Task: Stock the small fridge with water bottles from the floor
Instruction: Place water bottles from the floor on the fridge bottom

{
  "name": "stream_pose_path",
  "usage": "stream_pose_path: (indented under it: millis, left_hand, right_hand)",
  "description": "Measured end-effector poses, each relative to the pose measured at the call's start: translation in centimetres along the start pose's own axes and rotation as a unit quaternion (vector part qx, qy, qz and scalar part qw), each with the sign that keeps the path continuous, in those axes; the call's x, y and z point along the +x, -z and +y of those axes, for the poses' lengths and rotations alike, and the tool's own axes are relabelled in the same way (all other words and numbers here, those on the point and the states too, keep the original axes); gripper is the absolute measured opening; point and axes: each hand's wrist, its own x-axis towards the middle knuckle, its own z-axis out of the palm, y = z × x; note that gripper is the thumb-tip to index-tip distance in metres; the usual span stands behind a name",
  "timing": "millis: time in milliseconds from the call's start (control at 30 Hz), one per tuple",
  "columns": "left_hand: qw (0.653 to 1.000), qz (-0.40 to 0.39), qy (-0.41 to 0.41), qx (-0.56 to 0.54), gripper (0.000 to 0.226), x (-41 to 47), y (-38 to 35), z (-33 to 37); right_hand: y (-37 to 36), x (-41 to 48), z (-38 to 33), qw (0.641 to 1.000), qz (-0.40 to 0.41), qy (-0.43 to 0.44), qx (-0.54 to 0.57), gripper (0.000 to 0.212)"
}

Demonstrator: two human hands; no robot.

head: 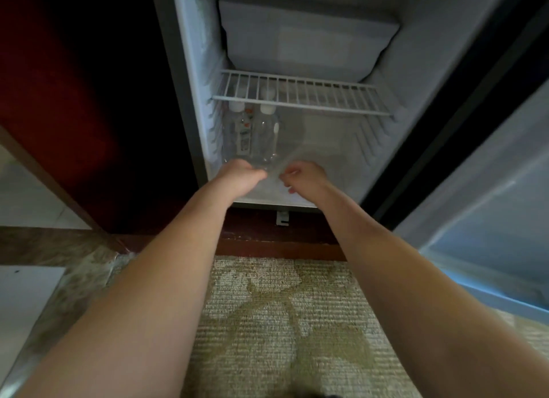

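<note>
The small fridge [190, 106] stands open in front of me. Two clear water bottles with white caps stand upright at the left of its lower space, a labelled one [242, 133] behind and a plain one [266, 139] in front. My left hand [242, 176] is curled at the base of the plain bottle. Just to its right, my right hand [306, 179] has bent fingers on the fridge floor. A faint, blurred clear shape rises from between the hands; I cannot tell what it is.
A white wire shelf [300, 96] spans the fridge above the bottles, under a boxed freezer compartment [306, 38]. The fridge door [487, 219] hangs open on the right. Dark red cabinet wood [74, 115] is on the left, patterned carpet [282, 323] below my arms.
</note>
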Motion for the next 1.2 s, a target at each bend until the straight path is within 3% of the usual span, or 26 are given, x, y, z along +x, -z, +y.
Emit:
stream_pose_path:
  millis: [100,167,367,600,733,933,1200]
  left_hand:
    - [1.000,0.006,-0.018,0.015,0.030,-2.5,1.0,2.4]
    - [0.999,0.009,-0.048,0.023,0.023,-4.8,1.5,4.0]
    - [0.994,0.012,-0.084,0.065,0.019,-12.0,2.3,6.4]
    - [0.988,0.011,-0.134,0.070,0.015,-21.0,1.9,8.2]
    - [0.985,0.019,-0.158,0.061,0.014,-25.6,0.8,9.6]
    - [0.983,0.027,-0.182,-0.007,0.015,-32.4,-3.3,11.6]
    - [0.979,-0.055,-0.196,0.014,0.013,-40.0,-13.9,13.8]
  right_hand:
    - [2.2,-3.4,-0.9,1.000,-0.003,0.016,-0.011,0.020]
    - [3.8,-5.9,-1.4,0.999,0.015,0.028,-0.004,0.020]
    - [8.1,-14.1,-3.3,0.991,0.081,0.041,0.101,0.005]
    - [12.8,-24.5,-4.3,0.979,0.119,0.059,0.153,0.022]
    - [14.7,-29.8,-4.0,0.972,0.141,0.049,0.181,0.012]
    - [17.1,-37.4,-1.3,0.965,0.168,0.033,0.201,0.017]
    - [20.0,-45.7,6.6,0.945,0.249,-0.054,0.207,0.008]
